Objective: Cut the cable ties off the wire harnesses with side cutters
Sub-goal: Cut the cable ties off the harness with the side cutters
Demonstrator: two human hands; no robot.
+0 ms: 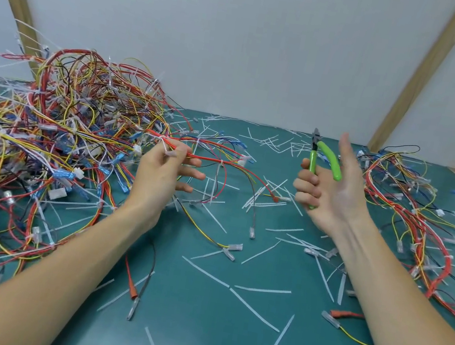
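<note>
Here we are over the green desk (198, 303), and both of our hands are up off the surface. Our left hand (160, 173) has its grip closed around a red and yellow wire harness (213, 159), thumb and curled fingers pinching the bundle near a white cable tie (163, 141), with the harness's loose ends trailing off to the right and dangling toward the desk. Our right hand (328, 192) holds the side cutters (317, 160) with the lower fingers wrapped round one green handle, while the index finger and thumb stretch out straight; the handles are spread apart and the dark cutting tip points upward, well apart from the harness. To our left sits a big tangled heap of harnesses (47, 127), red, yellow, blue and white, many bristling with ties. On the right lies a smaller pile of wires (412, 209). White cut tie pieces (261, 289) are scattered all across the desk between and in front of our arms.
</note>
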